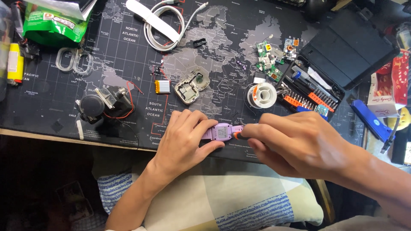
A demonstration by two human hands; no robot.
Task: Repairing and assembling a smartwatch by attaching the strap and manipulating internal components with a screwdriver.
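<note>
My left hand (184,139) pins a small purple watch-like device (220,131) against the dark map-printed desk mat (128,64) near the front edge. My right hand (299,143) grips a thin tool with an orange and black tip (236,135), and that tip touches the right side of the purple device. Most of the tool is hidden inside my fist. Behind my hands lie an opened grey casing (190,87) and a small flat battery (162,87).
An open screwdriver bit kit (325,68), small green circuit boards (267,60) and a solder spool (262,95) sit at the right. A coiled white cable (165,25) lies at the back, a small motor with red wires (105,105) at left, a green packet (53,23) far left.
</note>
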